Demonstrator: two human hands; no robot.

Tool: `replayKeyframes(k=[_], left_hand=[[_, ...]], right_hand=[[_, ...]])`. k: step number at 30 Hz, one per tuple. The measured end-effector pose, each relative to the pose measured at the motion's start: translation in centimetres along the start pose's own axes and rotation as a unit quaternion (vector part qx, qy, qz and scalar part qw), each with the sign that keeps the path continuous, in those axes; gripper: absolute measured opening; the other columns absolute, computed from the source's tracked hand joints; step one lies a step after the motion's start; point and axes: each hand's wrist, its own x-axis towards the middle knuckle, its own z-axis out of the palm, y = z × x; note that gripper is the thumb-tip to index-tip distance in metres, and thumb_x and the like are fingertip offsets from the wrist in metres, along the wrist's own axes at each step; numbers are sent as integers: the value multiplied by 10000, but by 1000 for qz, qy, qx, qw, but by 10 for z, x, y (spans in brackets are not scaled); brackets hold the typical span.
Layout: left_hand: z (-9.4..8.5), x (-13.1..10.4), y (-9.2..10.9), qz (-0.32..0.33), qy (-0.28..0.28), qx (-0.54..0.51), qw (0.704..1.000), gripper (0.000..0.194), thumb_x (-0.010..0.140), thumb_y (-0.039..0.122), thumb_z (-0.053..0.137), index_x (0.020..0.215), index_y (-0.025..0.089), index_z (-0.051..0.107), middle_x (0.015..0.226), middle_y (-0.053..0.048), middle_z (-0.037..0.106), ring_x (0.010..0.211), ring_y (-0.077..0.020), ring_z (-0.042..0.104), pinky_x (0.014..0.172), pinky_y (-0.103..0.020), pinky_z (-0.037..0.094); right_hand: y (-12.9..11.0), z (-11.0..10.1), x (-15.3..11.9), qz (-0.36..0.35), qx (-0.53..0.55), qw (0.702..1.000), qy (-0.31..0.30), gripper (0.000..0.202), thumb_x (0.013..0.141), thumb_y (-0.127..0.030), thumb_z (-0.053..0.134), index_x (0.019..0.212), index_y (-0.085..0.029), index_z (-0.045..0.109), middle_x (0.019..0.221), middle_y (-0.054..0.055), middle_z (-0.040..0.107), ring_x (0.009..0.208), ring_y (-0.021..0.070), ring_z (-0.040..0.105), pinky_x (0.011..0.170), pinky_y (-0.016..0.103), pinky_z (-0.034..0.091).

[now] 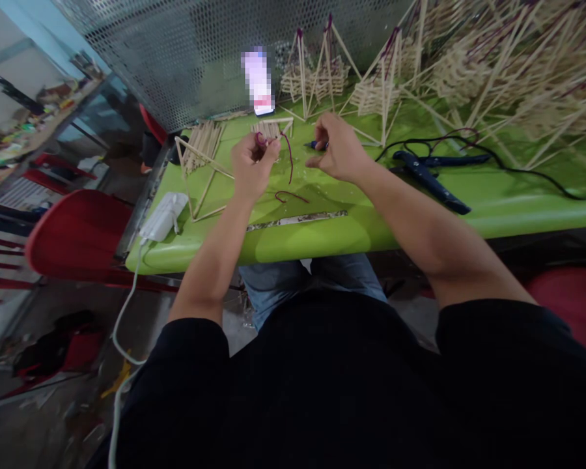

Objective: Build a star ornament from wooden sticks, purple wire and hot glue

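My left hand [254,161] is closed in a pinch on a dark purple cord [290,156], whose loose end hangs to the right. Just behind these fingers lies a row of short wooden sticks [267,129]. My right hand [339,148] hovers over the green table, thumb and fingertips apart. In the gap between them shows a small pointed tool with a dark blue handle [316,144]; I see no clear grip on it. A cut piece of purple cord [291,196] rests on the table in front of both hands.
Stick frames with woven baskets [378,91] crowd the back right. A dark blue tool [432,179] and black cable lie at right. At left are a stick frame [195,189], a stick bundle [202,144] and a white power strip [163,216]. A phone [258,81] leans behind.
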Motion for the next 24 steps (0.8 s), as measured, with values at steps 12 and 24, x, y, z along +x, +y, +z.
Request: replayKeyframes(k=[12,24], left_hand=[[0,3,-9,-36,-29,-39,998,713,896,953,983,833,279,761,715,-1,659,656,-175,620,651,-354,545],[0,2,1,-105,-93,-110,984,758,747,948,1082,749,262,760,669,10,657,591,-148,656,588,-313,562]], right_hand=[[-23,-7,-1,12,69,997,14,341,906,-363,962,734,-310,672,923,84,780,1046,365,755,978,545,692],[-59,-4,-14,118,323,932,-115,442,804,-498,1163,849,-276,783,842,33,848,658,194,719,645,371,667]])
